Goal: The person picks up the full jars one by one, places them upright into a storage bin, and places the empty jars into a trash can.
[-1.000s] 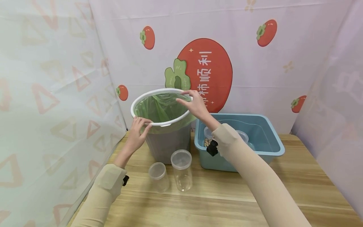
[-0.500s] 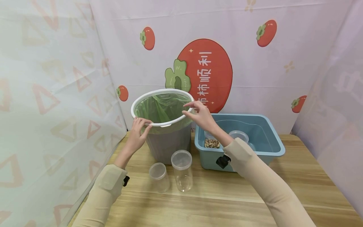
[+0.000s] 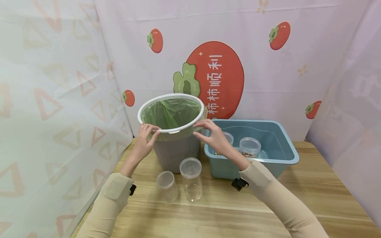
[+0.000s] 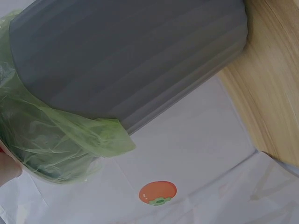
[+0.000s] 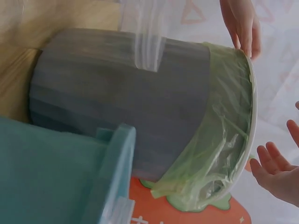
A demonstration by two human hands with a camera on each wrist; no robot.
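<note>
A grey trash can [image 3: 178,152] with a white rim ring [image 3: 171,96] stands at the table's back left. Its green bag [image 3: 169,114] lines the inside and folds over the outside below the ring. My left hand [image 3: 143,142] grips the ring at the front left, fingertips on top and thumb lower. Just off the rim's right front hovers my right hand [image 3: 215,137], its fingers and thumb spread with nothing between them. In the right wrist view that right hand [image 5: 280,175] is apart from the ring, and the loose bag edge [image 5: 205,177] hangs over the can.
Two clear lidded jars, a short one [image 3: 167,190] and a tall one [image 3: 191,185], stand before the can. To the right sits a blue tub [image 3: 256,122] holding a jar [image 3: 250,147] of nuts and another jar [image 3: 228,137]. Patterned cloth walls [image 3: 253,19] surround the wooden table [image 3: 238,215].
My right hand has left the rim's right back, moving down and toward me to just outside the can's right front. My left hand has stayed at the rim.
</note>
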